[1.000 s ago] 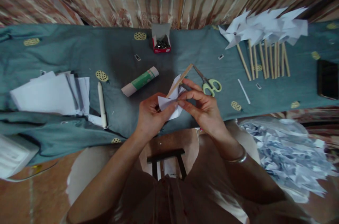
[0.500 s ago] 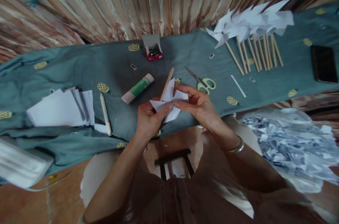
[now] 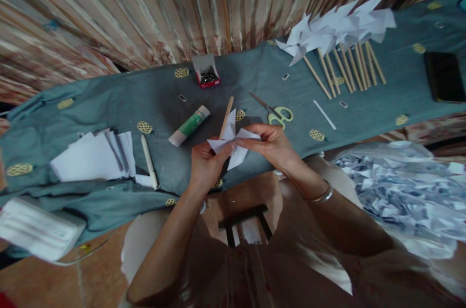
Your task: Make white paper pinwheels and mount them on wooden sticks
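A white paper pinwheel (image 3: 238, 155) is held between both hands over the table's near edge. My left hand (image 3: 207, 162) is closed on its left side, thumb at the centre. A wooden stick (image 3: 226, 117) slants up from behind the paper. With thumb and fingers pinched, my right hand (image 3: 274, 145) grips the pinwheel's right side near the middle. Just beyond the right hand lie scissors (image 3: 278, 114) with green handles. A green and white glue stick (image 3: 189, 126) rests up and left of the hands. Farther back stands an open red box (image 3: 208, 79) of small metal pins.
Finished pinwheels on sticks (image 3: 338, 28) lie at the back right, with a phone (image 3: 444, 77) beyond. White paper sheets (image 3: 91, 157) and a pale pointed tool (image 3: 148, 160) are at left. A bag of paper pieces (image 3: 396, 191) sits below right; a white box (image 3: 41, 228), lower left.
The view has shifted and turned slightly. Both hands still hold the pinwheel in nearly the same pose, and the objects on the table keep their places.
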Motion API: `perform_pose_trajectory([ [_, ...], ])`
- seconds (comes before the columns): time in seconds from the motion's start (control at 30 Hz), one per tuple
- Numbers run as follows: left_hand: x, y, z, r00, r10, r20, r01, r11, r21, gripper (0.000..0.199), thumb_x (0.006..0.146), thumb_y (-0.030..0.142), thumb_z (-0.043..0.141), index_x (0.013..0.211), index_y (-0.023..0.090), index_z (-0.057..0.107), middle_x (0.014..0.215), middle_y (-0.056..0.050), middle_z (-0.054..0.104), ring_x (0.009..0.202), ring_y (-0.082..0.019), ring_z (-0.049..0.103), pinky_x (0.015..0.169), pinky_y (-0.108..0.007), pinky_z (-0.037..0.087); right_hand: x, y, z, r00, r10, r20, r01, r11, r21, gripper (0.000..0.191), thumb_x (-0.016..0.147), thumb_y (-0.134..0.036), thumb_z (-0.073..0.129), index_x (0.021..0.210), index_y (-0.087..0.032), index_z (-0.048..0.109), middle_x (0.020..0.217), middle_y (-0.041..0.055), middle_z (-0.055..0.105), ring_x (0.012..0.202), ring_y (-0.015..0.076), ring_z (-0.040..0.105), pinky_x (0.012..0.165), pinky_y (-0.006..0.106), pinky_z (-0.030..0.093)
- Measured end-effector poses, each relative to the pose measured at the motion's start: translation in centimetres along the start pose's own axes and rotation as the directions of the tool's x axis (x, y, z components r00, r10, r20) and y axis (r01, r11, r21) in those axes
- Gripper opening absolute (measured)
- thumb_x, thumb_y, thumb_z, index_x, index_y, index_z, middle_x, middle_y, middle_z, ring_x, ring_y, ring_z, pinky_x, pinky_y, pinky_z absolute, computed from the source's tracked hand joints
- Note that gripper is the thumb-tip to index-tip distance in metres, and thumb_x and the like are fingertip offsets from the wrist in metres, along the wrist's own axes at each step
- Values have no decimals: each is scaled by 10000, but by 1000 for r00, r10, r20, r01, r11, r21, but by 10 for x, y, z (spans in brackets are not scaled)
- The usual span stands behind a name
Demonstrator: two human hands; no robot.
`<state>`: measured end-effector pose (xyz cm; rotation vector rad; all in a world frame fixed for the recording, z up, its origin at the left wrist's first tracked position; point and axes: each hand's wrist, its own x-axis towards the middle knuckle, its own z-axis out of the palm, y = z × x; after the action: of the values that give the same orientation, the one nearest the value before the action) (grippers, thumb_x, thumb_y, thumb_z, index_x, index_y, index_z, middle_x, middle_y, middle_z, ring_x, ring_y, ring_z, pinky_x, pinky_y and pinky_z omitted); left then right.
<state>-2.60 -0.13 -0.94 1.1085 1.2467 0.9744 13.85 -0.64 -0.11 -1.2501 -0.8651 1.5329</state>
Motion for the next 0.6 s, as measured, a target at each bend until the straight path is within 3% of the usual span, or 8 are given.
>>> perform_pose_trajectory([
  [0.3,0,8,1,996,-79,49,82,995,-65,292,623,392,830,558,155,674,543,19,609,533,-104,518,540,-227,423,-3,-4,-2,995,86,41,-86,996,-2,193,602,-332,869,663,-209,733,643,-55,669,571,69,549,549,209,463],
  [0.6,0,6,4,996,-84,16,86,989,-123,338,594,423,845,514,149,664,458,29,545,486,-91,471,515,-223,411,-4,-5,2,999,31,13,-31,999,40,213,594,-336,868,676,-205,722,646,-54,670,573,69,548,576,213,475],
])
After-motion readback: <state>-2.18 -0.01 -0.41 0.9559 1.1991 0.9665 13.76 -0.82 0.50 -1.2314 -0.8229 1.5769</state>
